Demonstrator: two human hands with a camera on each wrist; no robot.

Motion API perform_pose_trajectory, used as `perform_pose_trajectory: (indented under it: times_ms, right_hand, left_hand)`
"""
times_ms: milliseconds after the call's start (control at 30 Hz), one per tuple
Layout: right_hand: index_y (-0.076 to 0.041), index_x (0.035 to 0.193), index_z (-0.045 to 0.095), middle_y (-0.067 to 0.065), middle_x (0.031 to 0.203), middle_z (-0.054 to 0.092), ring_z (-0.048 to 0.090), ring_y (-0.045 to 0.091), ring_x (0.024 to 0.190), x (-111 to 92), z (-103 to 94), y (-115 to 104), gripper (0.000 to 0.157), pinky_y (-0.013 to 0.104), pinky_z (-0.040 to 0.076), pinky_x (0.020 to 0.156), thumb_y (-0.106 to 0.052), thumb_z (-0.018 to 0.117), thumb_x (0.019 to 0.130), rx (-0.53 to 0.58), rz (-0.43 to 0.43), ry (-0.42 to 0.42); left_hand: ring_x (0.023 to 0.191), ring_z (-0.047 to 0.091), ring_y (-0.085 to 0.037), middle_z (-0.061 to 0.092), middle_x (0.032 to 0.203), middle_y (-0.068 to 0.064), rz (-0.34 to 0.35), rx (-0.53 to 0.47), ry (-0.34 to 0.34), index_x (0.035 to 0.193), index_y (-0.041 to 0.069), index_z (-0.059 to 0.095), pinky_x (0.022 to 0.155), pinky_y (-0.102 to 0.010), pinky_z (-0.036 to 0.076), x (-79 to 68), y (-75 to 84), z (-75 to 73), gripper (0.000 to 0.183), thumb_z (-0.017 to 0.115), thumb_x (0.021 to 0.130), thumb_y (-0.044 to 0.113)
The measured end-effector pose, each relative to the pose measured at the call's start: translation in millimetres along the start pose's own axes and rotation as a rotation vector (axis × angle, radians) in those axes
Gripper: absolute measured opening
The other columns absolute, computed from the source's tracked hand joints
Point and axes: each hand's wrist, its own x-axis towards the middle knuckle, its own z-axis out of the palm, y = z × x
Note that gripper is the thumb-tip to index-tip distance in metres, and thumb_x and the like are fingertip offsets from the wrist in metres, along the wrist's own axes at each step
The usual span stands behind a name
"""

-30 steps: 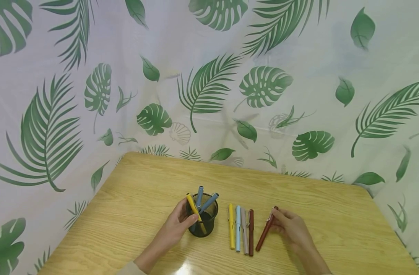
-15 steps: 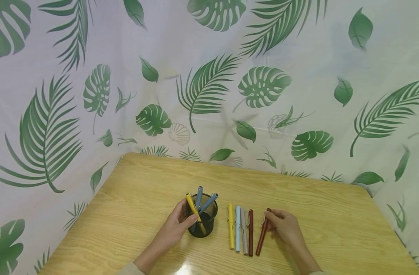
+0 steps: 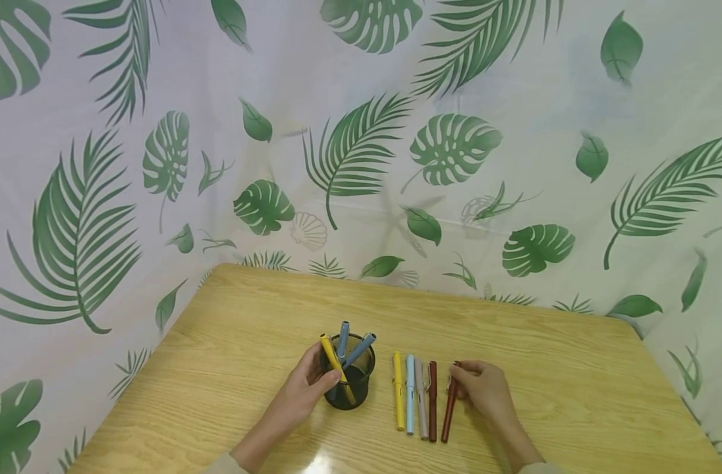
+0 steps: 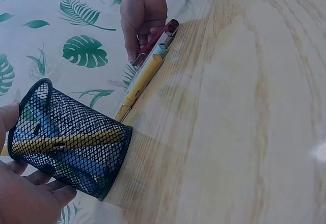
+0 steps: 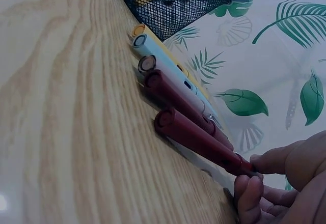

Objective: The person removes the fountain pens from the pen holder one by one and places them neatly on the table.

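Mouth of cup (image 3: 361, 388), head view only

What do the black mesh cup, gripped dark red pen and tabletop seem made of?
Black cylindrical mesh cup: probably coated metal; thin, open lattice.
Gripped dark red pen: seemingly smooth plastic or lacquered metal; even body colour.
Yellowish tabletop: seemingly glossy wood or laminate; visible grain, bright reflection.

Site: a screened-off table (image 3: 266, 303); wider room type not determinable. Leaf-printed sheeting (image 3: 361, 82) is hanging beyond the left hand (image 3: 304, 385) and right hand (image 3: 485, 390), also closing off the left hand's outer side. The table's wood-grain top is extending beneath both, its far edge running beside the sheeting.
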Motion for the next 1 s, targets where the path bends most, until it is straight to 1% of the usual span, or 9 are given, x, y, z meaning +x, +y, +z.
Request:
perform_pose_trajectory:
  times_ms: [233, 400, 667, 833, 1000]
  right_hand:
    - [0.02, 0.123, 0.061, 0.008, 0.078, 0.069, 0.061, 0.015, 0.059, 1.2, 3.9, 0.5, 0.039, 0.019, 0.049, 0.048, -0.012, 0.069, 0.1, -0.088, -0.045, 0.023]
    - [0.019, 0.119, 0.063, 0.008, 0.076, 0.069, 0.061, 0.015, 0.057, -0.1, 6.7, -0.7, 0.036, 0.02, 0.049, 0.046, -0.011, 0.069, 0.099, -0.128, -0.061, 0.043]
    - [0.019, 0.119, 0.061, 0.011, 0.08, 0.069, 0.061, 0.015, 0.056, -4.4, 9.7, -3.0, 0.035, 0.023, 0.053, 0.046, -0.01, 0.068, 0.099, -0.109, -0.051, 0.044]
    - [0.017, 0.118, 0.064, 0.011, 0.082, 0.071, 0.063, 0.015, 0.057, -3.9, 10.9, -1.7, 0.032, 0.022, 0.053, 0.047, -0.009, 0.068, 0.099, -0.117, -0.038, 0.063]
    - [0.019, 0.118, 0.062, 0.014, 0.085, 0.071, 0.064, 0.016, 0.058, -4.1, 10.9, -1.1, 0.033, 0.024, 0.054, 0.048, -0.008, 0.067, 0.099, -0.138, -0.056, 0.066]
  left_hand:
    - [0.152, 0.024, -0.044, 0.026, 0.164, -0.028, 0.024, -0.014, -0.002, 0.164, 0.002, 0.018, 0.121, -0.056, 0.024, -0.8, 1.2, 0.2, 0.077, 0.062, 0.106, 0.03]
    - [0.152, 0.026, -0.042, 0.028, 0.164, -0.027, 0.026, -0.009, -0.005, 0.164, 0.003, 0.018, 0.122, -0.055, 0.025, -0.5, -0.4, -0.3, 0.077, 0.061, 0.106, 0.03]
    - [0.152, 0.025, -0.043, 0.027, 0.164, -0.028, 0.031, -0.005, 0.001, 0.163, 0.002, 0.018, 0.122, -0.055, 0.024, 0.1, -0.7, 0.4, 0.077, 0.062, 0.106, 0.03]
    - [0.152, 0.025, -0.043, 0.027, 0.164, -0.028, 0.035, -0.002, 0.003, 0.163, 0.002, 0.019, 0.122, -0.055, 0.024, -0.9, 0.7, 0.7, 0.077, 0.062, 0.106, 0.03]
    - [0.151, 0.026, -0.042, 0.029, 0.164, -0.027, 0.036, -0.011, 0.011, 0.163, 0.002, 0.02, 0.122, -0.055, 0.025, -1.5, 1.8, 1.3, 0.075, 0.062, 0.106, 0.028]
